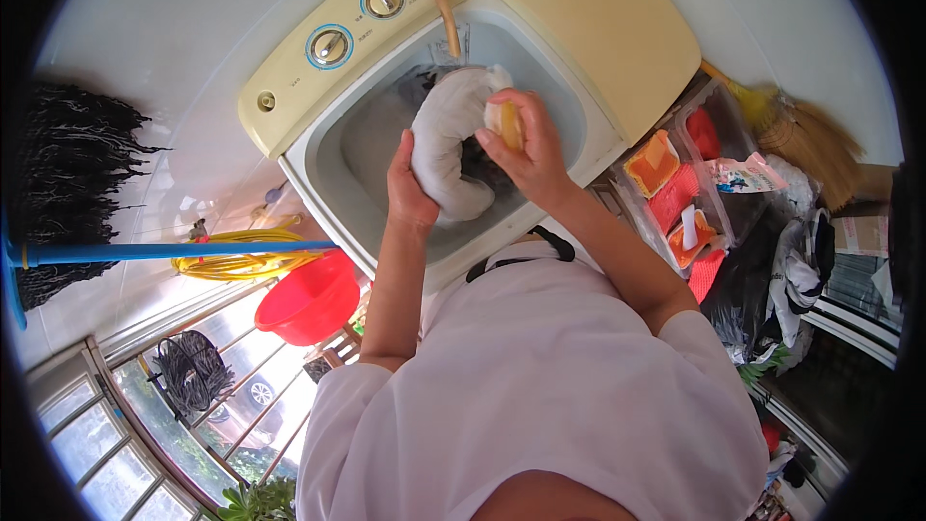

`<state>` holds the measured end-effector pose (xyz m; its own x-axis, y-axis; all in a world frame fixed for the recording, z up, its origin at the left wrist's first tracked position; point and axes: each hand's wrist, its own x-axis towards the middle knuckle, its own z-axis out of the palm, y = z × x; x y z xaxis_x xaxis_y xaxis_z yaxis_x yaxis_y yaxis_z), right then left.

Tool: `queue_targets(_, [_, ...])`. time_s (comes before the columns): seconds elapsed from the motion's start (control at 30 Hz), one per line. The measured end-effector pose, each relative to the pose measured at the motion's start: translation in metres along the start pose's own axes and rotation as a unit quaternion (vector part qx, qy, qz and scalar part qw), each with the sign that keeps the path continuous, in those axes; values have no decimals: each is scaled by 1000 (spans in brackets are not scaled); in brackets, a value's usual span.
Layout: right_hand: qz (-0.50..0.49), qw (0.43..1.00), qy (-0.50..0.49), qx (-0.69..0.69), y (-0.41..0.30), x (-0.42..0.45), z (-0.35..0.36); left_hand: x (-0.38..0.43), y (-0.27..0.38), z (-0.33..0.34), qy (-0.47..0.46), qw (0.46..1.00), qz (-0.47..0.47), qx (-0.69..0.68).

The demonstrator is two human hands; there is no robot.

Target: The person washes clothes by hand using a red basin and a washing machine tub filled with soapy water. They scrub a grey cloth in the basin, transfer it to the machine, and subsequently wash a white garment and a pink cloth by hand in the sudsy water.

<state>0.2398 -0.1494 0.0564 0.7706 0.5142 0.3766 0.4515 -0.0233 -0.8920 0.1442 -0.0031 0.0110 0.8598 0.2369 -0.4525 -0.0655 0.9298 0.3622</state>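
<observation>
A white curved cushion, like a U-shaped neck pillow (443, 141), is held over the open wash tub (329, 152) of a cream twin-tub washing machine. My left hand (412, 184) grips its outer left side, fingers partly hidden behind it. In my right hand (528, 148) is a yellowish bar (511, 126), which looks like soap, close to the pillow's upper right end. Cloudy water and dark items, perhaps fabric, show in the tub beneath. A tan hose (443, 3) hangs down over the tub's back edge.
Three dials line the control panel (354, 18); a closed lid (593, 29) covers the machine's right side. A red basin (311, 300), coiled yellow hose (239, 253) and blue pole (181, 252) lie left. A plastic container (680, 188) with sponges and a straw broom (814, 137) are right.
</observation>
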Motion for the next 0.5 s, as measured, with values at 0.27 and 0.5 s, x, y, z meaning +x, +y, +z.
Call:
queue_targets(0.27, [87,973,-174,-126,33,62,91,-5,-3,-14,-18,999,17,-23])
queue_targets(0.5, [-163,966,-196,-49,6,8,108,-4,-7,-52,-172,962,108,-181])
